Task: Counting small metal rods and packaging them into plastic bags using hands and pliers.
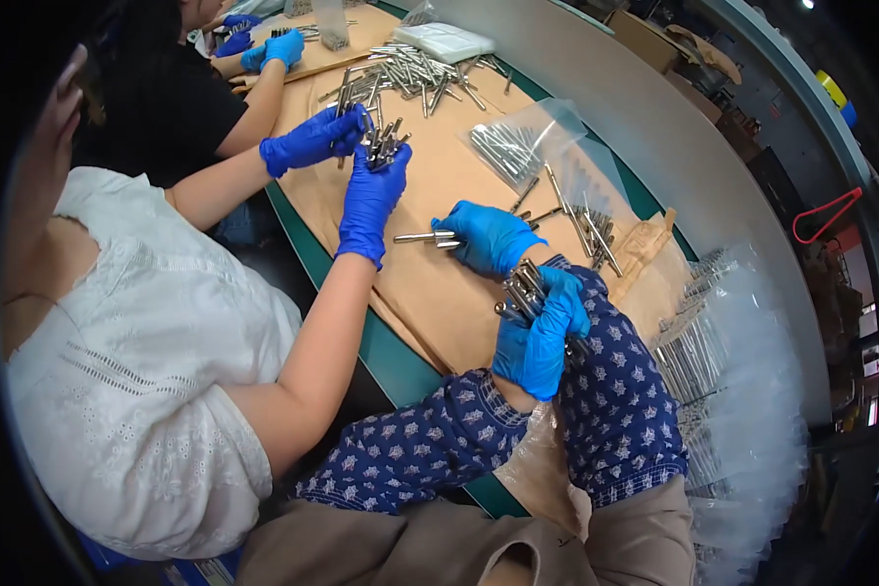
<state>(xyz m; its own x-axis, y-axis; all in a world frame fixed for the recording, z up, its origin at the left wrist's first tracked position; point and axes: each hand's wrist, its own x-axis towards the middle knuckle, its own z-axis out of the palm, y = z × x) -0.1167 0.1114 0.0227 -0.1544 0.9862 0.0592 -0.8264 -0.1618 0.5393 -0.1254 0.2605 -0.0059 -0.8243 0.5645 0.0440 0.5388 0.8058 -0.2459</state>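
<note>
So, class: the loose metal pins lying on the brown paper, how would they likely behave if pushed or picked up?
The metal pins look like slim, smooth cylinders, so they would probably roll when nudged. Their shiny steel look suggests they are stiff and fairly heavy for their size. The gloved left hand grips a whole bundle, so single ones may slip.

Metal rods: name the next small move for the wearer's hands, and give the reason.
Probably bring the rods pinched by the right hand over into the bundle gripped by the left hand. The pinched ones are already off the brown paper, and the hands sit close together.
</note>
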